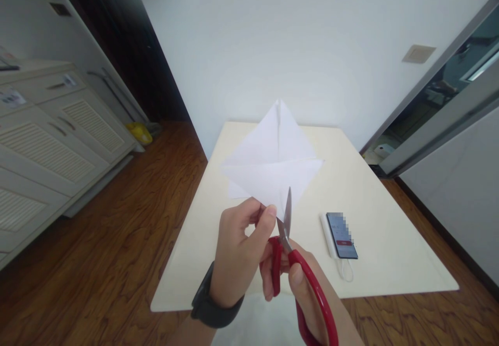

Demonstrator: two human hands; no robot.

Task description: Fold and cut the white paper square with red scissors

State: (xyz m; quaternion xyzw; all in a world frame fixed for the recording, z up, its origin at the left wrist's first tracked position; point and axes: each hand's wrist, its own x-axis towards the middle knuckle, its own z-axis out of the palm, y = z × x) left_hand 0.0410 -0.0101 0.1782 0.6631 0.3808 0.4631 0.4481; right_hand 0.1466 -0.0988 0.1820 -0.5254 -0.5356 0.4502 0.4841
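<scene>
Cream table (374, 190) against white wall (312, 34), wood floor (117, 242), cabinets (47, 138) left. Left hand (237, 252) pinching paper (273, 164); right hand (300, 283) gripping scissors (296, 268). Phone (342, 235) on table.

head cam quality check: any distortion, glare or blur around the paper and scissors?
Head view: strong wide-angle distortion, with the cabinets and door frame leaning outward; soft even light, no hard glare; the folded paper nearly blends into the white wall; scissors, left hand and right hand are sharp; the phone screen is pixelated.
</scene>
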